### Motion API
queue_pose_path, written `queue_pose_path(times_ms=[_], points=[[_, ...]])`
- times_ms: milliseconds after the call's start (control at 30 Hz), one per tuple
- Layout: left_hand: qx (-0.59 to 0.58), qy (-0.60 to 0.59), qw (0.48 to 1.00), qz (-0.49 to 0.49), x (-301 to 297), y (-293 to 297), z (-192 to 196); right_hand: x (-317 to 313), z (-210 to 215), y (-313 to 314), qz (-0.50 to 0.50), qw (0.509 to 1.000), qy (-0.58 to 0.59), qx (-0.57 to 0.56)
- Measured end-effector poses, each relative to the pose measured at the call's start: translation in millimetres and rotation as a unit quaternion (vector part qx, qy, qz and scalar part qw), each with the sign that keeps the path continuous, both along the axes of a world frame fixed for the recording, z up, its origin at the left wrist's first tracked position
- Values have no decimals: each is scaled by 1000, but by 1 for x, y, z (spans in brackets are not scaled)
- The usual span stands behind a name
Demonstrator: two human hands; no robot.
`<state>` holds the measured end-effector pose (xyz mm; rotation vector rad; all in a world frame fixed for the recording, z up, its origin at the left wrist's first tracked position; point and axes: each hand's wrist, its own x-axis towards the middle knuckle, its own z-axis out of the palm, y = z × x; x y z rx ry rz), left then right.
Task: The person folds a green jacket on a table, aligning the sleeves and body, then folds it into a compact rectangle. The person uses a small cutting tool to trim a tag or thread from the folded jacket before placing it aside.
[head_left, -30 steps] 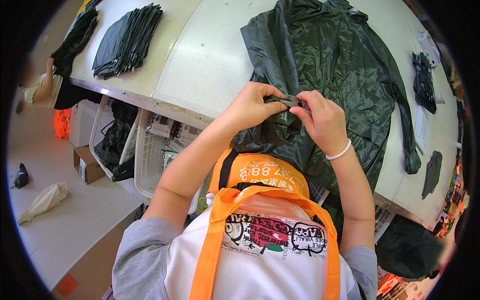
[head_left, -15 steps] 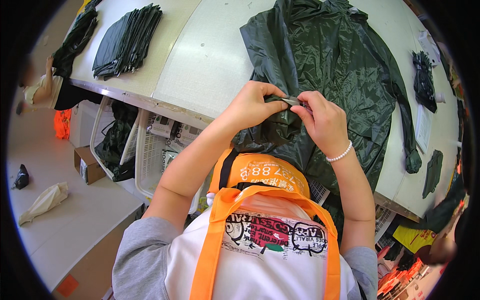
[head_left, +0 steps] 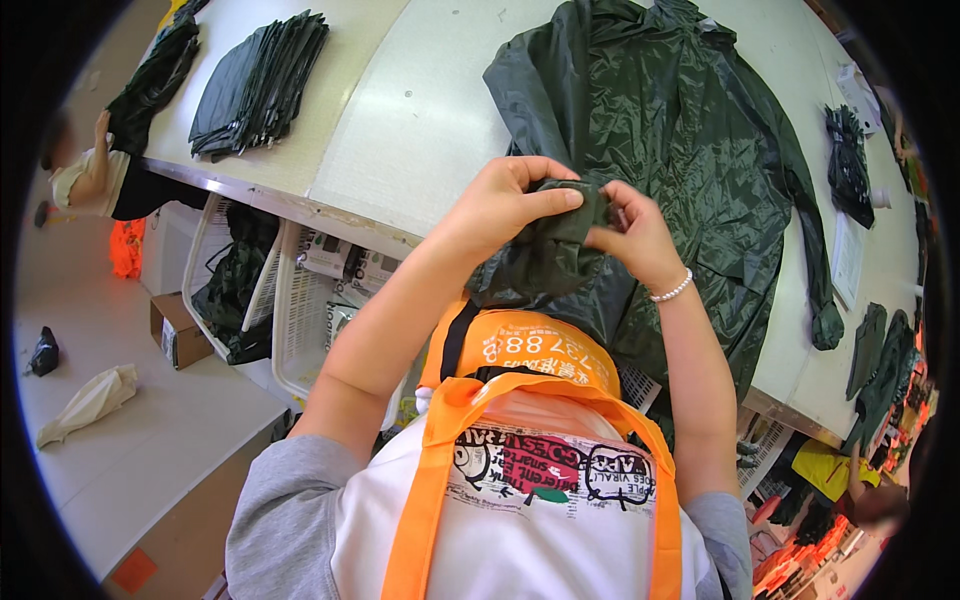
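Note:
A shiny dark green rain jacket (head_left: 690, 150) lies spread on the white table in front of me. Its left-hand sleeve bends back toward my body, and the bunched sleeve end (head_left: 560, 235) is up between my hands. My left hand (head_left: 510, 205) pinches the cloth, thumb on top and fingers behind. At the other side of the sleeve end, my right hand (head_left: 640, 235) has its thumb and curled fingers on the edge of the cloth; its fingertips are slightly blurred and partly hidden.
A stack of folded dark green garments (head_left: 260, 85) lies at the table's far left. White plastic baskets (head_left: 290, 330) stand below the table edge. At right are a dark bundle (head_left: 848, 165) and green pieces (head_left: 868, 350). One person (head_left: 85, 175) works far left, another in yellow (head_left: 825, 470) at right.
A small pale strip between my fingertips is out of sight now. More of the sleeve end shows, lifted and turned upward. At right, the person in yellow has moved and another green piece lies on the table.

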<state>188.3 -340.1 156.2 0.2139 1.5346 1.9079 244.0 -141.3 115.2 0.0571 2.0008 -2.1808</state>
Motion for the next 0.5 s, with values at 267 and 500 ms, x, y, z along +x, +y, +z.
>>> queue_pose_path(times_ms=[267,500], points=[[-305,298,904,35,38,24,6,-39,8,-9,-371,904,155,146],[-194,248,911,266,-47,-25,-2,2,77,-44,111,989,45,86]])
